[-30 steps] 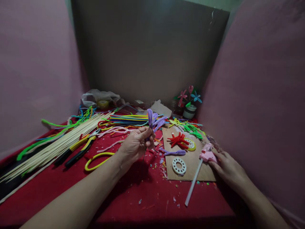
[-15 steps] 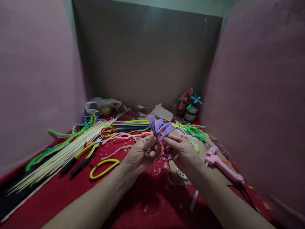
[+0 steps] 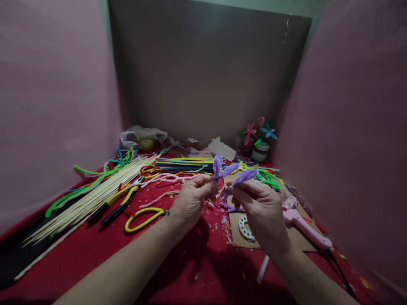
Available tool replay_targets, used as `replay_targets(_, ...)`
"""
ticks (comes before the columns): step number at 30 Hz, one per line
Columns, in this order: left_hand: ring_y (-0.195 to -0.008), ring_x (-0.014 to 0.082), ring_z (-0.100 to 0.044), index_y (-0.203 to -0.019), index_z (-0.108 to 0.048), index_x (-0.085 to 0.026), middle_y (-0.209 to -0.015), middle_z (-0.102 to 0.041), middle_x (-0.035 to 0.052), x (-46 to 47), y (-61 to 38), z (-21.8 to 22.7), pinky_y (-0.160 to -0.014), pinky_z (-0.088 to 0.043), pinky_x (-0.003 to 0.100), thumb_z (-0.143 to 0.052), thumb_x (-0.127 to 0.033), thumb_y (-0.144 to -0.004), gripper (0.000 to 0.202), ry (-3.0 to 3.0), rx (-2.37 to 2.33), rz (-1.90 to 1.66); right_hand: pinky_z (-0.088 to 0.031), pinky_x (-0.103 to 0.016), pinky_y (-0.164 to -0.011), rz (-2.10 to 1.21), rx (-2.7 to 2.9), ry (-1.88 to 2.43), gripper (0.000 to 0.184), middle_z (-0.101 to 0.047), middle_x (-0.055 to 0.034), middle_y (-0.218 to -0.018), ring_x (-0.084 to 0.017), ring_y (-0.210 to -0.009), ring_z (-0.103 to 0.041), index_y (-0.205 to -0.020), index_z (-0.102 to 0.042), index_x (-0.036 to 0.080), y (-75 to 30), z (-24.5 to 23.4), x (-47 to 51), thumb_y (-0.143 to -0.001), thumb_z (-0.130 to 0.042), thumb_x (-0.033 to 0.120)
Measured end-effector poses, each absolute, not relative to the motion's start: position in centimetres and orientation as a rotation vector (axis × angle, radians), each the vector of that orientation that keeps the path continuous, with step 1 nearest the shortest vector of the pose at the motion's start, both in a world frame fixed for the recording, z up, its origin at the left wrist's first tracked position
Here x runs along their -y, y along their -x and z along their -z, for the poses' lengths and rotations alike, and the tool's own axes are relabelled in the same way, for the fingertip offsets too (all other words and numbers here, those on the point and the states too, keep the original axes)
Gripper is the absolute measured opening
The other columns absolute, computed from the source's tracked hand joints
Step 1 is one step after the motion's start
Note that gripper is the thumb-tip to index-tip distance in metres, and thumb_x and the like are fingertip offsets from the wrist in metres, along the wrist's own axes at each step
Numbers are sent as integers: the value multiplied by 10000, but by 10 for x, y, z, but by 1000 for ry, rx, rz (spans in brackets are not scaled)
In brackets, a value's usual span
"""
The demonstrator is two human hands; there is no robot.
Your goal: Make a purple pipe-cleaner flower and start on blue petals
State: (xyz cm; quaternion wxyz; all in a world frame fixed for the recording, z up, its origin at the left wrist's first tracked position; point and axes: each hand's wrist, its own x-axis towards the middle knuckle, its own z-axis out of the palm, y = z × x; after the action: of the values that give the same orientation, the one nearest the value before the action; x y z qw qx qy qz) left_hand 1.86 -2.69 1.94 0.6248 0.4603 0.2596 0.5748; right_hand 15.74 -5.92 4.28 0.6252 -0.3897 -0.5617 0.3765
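Pinched in my left hand (image 3: 193, 200) is a purple pipe-cleaner flower (image 3: 218, 166) with looped petals pointing up and right. A thin dark stem runs down below those fingers. My right hand (image 3: 262, 209) grips a separate purple pipe-cleaner petal (image 3: 245, 177), its loop pointing right and its loose tails hanging to the left. A small space parts the two hands, held above the middle of the red cloth (image 3: 178, 271). The fingertips partly hide the bases of the petals.
On the left lie wooden skewers (image 3: 95, 190), black-and-yellow pliers (image 3: 119, 203) and a yellow-handled tool (image 3: 144, 218). Pipe cleaners (image 3: 184, 163) stretch across the back. To the right are a pink glue gun (image 3: 305, 226), cardboard (image 3: 237, 233), a white ring (image 3: 244, 228) and a jar (image 3: 260, 151) near finished flowers.
My right hand has drawn away to the right from my left, carrying one purple petal apart from the flower. The whole view has shifted slightly.
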Motion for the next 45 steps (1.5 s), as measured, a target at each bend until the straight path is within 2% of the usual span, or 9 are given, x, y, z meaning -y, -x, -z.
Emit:
replay_targets(4,-551,72,-478,-666,-618,-131,-603,-557,-21,28,-21,-18,-556,-394,201,-690,-197,-680,98,-1067,-639,-1370,-352,-206,-475,-769,1407,908,106,-503,35,-524,-79,-506,-422,-633,-669,173,-152,-40,60,-727,-621,166)
replay_targets(11,-554,81,-500,-628,-609,-131,-587,-564,-17,29,-21,-16,-549,-399,205,-696,-198,-664,116,-1047,-660,-1369,-365,-218,-500,-749,1393,951,110,-548,23,-582,-92,-535,-436,-754,-691,185,-146,-28,52,-758,-583,204)
replay_targets(17,-540,77,-494,-611,-592,-131,-580,-557,-19,29,-20,-12,-540,-398,203,-698,-192,-660,132,-1034,-637,-1372,-374,-213,-499,-725,1401,963,109,-535,27,-557,-92,-530,-455,-705,-670,172,-141,-30,52,-755,-578,201)
replay_targets(30,-518,78,-476,-588,-557,-136,-548,-529,-31,28,-22,-13,-538,-391,214,-692,-173,-651,154,-995,-602,-1371,-374,-214,-450,-1004,1190,876,101,-569,28,-537,-85,-464,-485,-708,-651,154,-136,-30,49,-663,-678,240)
replay_targets(36,-523,70,-466,-569,-551,-135,-544,-524,-36,30,-23,-16,-536,-384,199,-693,-150,-635,158,-975,-571,-1357,-381,-227,-472,-982,1203,822,24,-528,35,-571,-89,-495,-465,-662,-634,176,-140,-23,42,-675,-651,188)
replay_targets(41,-548,77,-504,-576,-548,-135,-577,-556,-29,28,-23,-17,-522,-399,192,-689,-116,-625,150,-986,-509,-1318,-372,-213,-487,-995,1155,726,84,-501,43,-628,-79,-533,-437,-619,-637,196,-140,-16,36,-632,-642,113)
replay_targets(45,-498,102,-522,-607,-531,-146,-550,-566,-22,27,-22,-15,-467,-406,217,-695,-173,-646,171,-984,-538,-1252,-376,-215,-482,-1082,1084,705,74,-505,43,-612,-86,-526,-453,-609,-633,188,-138,-15,35,-609,-647,116)
